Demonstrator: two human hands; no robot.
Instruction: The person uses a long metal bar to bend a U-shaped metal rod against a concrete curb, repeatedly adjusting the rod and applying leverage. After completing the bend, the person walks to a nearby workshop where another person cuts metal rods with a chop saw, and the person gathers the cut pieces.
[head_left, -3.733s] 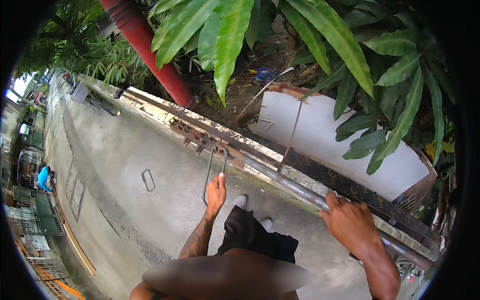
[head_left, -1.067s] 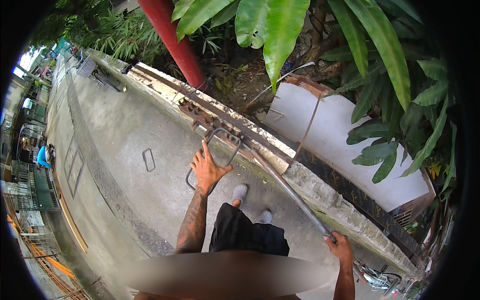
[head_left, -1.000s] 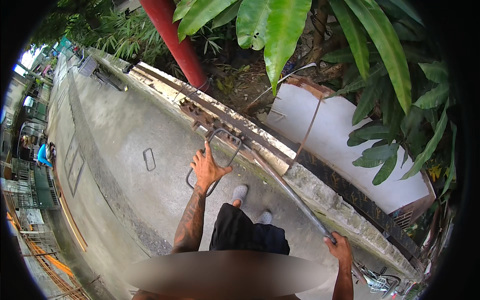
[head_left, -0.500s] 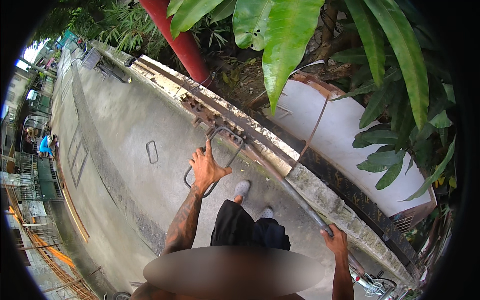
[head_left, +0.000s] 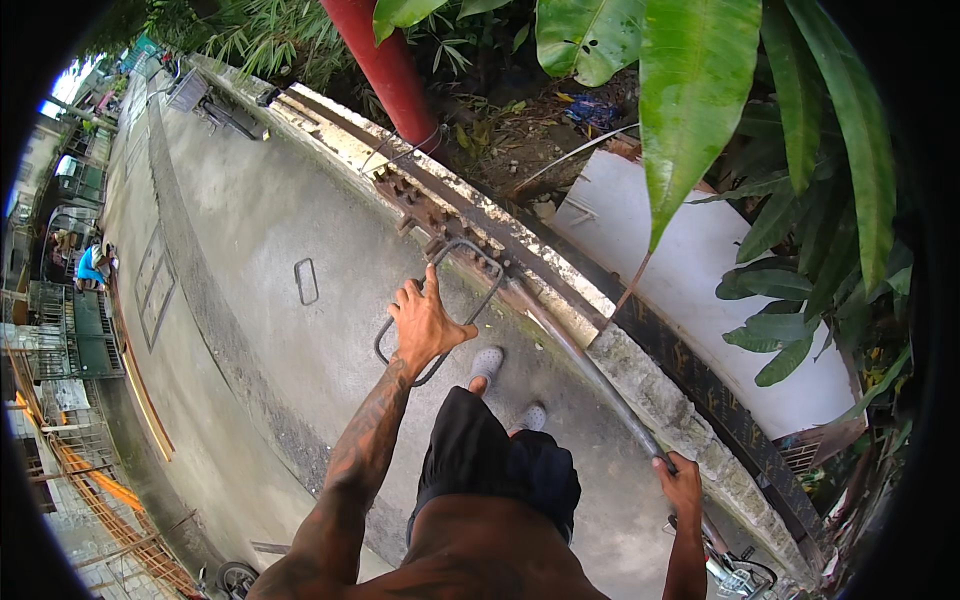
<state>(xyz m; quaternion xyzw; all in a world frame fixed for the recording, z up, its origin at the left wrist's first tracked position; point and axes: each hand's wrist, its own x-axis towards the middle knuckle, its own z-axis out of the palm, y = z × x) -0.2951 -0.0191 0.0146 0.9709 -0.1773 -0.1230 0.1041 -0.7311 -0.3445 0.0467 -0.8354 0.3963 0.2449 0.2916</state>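
Observation:
A rectangular loop of bent steel bar (head_left: 489, 295), like a rebar stirrup, has its far end among the rusty pegs of a metal bending jig (head_left: 425, 212). My left hand (head_left: 428, 325) lies over the loop's left side, index finger stretched toward the far end and thumb spread out. Its fingers look extended rather than wrapped round the bar; the palm's contact is hidden. On the right, my right hand (head_left: 682, 484) is closed round the near end of a long metal pipe (head_left: 590, 376). The pipe slants from the jig along the low wall.
Another small bent-bar loop (head_left: 306, 281) lies on the concrete ground (head_left: 240, 270). A rough low wall (head_left: 655, 400) runs diagonally; a red post (head_left: 385, 80) and broad leaves (head_left: 695, 100) stand beyond. A bicycle (head_left: 735, 570) is at lower right. Another person (head_left: 92, 264) crouches far left.
The view has shifted slightly, so the scene sits a little differently. My left hand stays over the bar loop and my right hand stays on the pipe, with no clear movement of either.

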